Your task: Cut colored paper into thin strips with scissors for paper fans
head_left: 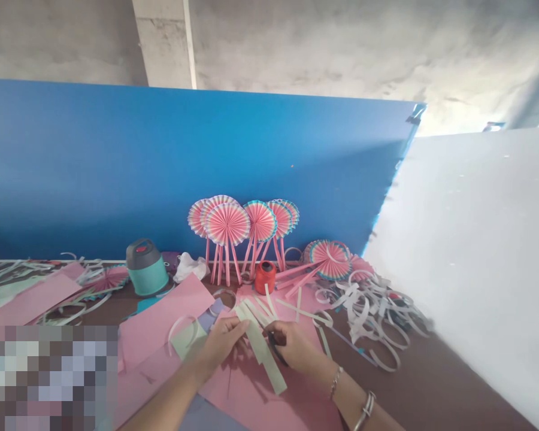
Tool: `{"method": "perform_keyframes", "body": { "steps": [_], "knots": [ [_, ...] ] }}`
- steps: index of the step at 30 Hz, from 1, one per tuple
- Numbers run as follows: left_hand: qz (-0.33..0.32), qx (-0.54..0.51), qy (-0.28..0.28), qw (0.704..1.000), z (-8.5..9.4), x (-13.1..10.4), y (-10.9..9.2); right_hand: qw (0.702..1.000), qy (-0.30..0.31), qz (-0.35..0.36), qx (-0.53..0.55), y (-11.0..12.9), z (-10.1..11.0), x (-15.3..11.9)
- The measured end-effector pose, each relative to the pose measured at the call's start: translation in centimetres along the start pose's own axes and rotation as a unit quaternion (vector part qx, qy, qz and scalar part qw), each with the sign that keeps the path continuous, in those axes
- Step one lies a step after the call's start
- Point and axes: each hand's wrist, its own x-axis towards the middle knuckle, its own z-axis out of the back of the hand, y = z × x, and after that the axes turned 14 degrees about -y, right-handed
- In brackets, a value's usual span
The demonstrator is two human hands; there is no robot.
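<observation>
1. While I stand watching, the left hand (227,341) holds a pale green strip (266,357); thumb and fingers are pinched together on its upper part.
2. Strip position: directly at the left grip, slanting down from the fingertips toward the person and to the right. Lower end projects free over a pink sheet (256,413).
3. Right hand (296,347): just beside the strip, on its right. Grip closed around dark scissors (277,349). Blades mostly hidden; I cannot tell whether they stand apart or touch the paper.
4. Right wrist carries a chain bracelet (336,383) and, further up the arm, a bangle (368,410).
5. Beyond the hands: narrow pale offcuts (269,302) fan outward, near a red spool (265,278) standing on the table (424,374).
6. Behind the spool: upright pleated paper fans (227,224), pink with coloured rims, on pink sticks, in front of a blue panel (251,143). More fans (330,260) lie to the right of the spool.
7. Far right: heap of curled white strips (363,308), well apart from the left grip.
8. Left side: large pink paper (166,311); beyond it, a teal container (148,275) with a dark grey top, near a crumpled white item (191,267).
</observation>
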Motion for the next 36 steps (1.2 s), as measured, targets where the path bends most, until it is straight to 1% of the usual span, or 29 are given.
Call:
{"method": "perform_keyframes", "body": {
  "steps": [2, 5, 8, 16, 22, 29, 31, 33, 34, 36],
  "knots": [
    [0.005, 0.007, 0.000, 1.000, -0.03, -0.02, 0.07, 1.000, -0.004, 0.000, 0.002, -0.01, -0.03, 0.00],
    [0.012, 0.014, 0.017, 1.000, 0.02, 0.16, 0.41, 1.000, -0.003, -0.003, 0.011, -0.08, -0.12, -0.01],
    [0.006, 0.012, 0.026, 1.000, 0.09, 0.36, 0.68, 1.000, -0.009, -0.005, 0.015, -0.21, -0.25, 0.02],
    [0.022, 0.019, 0.021, 0.999, 0.12, 0.31, 0.63, 1.000, 0.000, 0.007, 0.025, -0.37, -0.22, 0.04],
    [0.004, 0.009, 0.041, 0.999, 0.14, 0.50, 0.95, 1.000, -0.003, 0.009, 0.022, -0.20, -0.11, 0.08],
    [0.025, 0.014, 0.053, 0.998, 0.18, 0.19, 0.74, 1.000, -0.005, 0.002, 0.024, -0.34, -0.23, 0.01],
    [0.024, 0.009, 0.051, 0.998, 0.16, 0.24, 0.87, 1.000, -0.010, -0.002, 0.023, -0.36, -0.19, 0.07],
    [0.018, -0.004, 0.037, 0.999, 0.17, 0.40, 0.97, 1.000, -0.022, -0.005, 0.018, -0.46, -0.15, 0.21],
    [0.012, -0.016, 0.022, 1.000, 0.22, 0.53, 1.00, 0.999, -0.031, -0.007, 0.016, -0.55, -0.15, 0.31],
    [0.001, -0.050, -0.027, 0.998, 0.45, 0.86, 1.00, 0.999, -0.047, -0.011, 0.011, -0.77, -0.17, 0.53]
  ]
}}
